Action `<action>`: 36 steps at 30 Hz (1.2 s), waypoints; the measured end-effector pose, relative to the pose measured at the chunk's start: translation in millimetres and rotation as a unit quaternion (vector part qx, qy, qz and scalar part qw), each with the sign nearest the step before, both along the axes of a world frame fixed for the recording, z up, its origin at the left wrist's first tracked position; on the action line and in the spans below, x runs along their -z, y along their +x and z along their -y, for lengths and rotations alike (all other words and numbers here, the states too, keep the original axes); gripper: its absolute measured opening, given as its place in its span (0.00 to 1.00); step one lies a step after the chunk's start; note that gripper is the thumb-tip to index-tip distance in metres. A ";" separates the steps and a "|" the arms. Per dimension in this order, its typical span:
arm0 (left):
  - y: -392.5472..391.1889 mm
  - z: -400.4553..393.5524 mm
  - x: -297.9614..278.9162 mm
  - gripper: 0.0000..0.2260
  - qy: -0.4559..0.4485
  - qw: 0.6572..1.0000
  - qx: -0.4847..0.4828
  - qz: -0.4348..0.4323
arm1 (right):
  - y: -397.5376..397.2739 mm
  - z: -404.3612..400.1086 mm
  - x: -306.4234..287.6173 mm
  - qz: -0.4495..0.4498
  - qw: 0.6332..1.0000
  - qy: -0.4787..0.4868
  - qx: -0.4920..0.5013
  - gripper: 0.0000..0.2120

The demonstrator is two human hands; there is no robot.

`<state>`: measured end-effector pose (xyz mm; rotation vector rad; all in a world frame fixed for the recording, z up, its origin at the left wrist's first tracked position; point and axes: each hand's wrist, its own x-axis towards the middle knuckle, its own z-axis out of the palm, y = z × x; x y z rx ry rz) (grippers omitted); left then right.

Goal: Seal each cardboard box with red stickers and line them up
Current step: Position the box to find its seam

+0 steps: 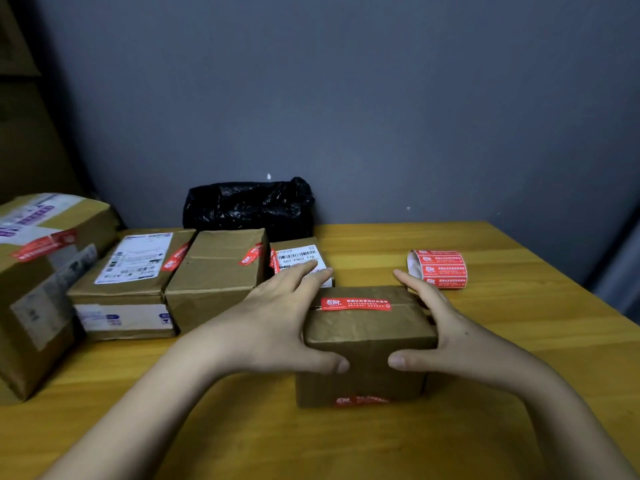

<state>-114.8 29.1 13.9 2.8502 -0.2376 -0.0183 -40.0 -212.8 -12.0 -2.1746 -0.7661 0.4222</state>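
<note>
Bare table (519, 341) right; row of boxes (214, 271) and sticker roll (438, 268) behind.

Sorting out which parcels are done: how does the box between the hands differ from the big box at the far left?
The held box is small, plain brown and gripped by the left hand and right hand; the big box is much larger, untouched, and carries white labels and tape. The held box sits mid-table; the big box overhangs the left edge. Both bear red stickers.
</note>
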 end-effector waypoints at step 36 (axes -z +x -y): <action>-37.3 29.7 18.5 0.32 0.145 0.978 -0.079 0.126 | 6.7 2.6 15.6 -0.041 0.996 0.078 0.002 0.50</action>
